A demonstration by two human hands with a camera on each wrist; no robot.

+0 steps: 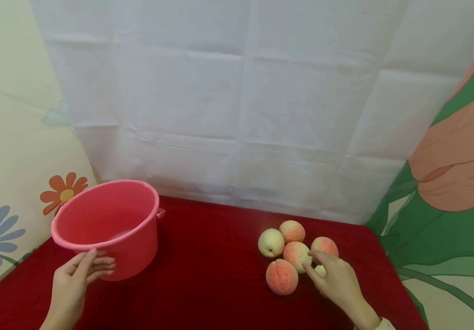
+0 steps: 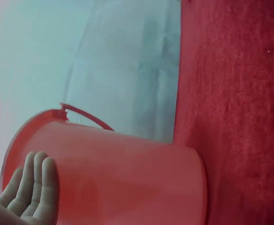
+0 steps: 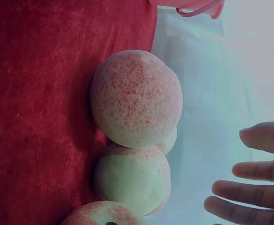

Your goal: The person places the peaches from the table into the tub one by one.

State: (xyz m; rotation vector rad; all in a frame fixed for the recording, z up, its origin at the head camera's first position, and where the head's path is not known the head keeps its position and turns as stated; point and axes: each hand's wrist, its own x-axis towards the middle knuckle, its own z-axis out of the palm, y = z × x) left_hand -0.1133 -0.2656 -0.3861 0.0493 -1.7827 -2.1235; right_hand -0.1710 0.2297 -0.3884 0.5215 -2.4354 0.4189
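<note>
A pink bucket (image 1: 138, 252) stands upright at the left, its mouth facing up. My left hand (image 1: 72, 282) is at its near side, fingers fairly straight; whether they touch the wall I cannot tell. To the right lies a cluster of several peaches, including a reddish peach (image 1: 282, 277) at the front, a pale peach (image 1: 271, 243) and a speckled peach (image 1: 296, 255). Over the cluster's right side hovers my right hand (image 1: 338, 279), thumb and fingers spread with nothing held. It partly covers a pale peach (image 1: 321, 271). In the right wrist view its fingers are apart from the peaches.
A red cloth (image 1: 204, 266) covers the table. Behind it hangs a creased white sheet (image 1: 237, 114). Flower-patterned hangings border the left and right sides. The bucket's handle (image 2: 87, 116) lies along its far side.
</note>
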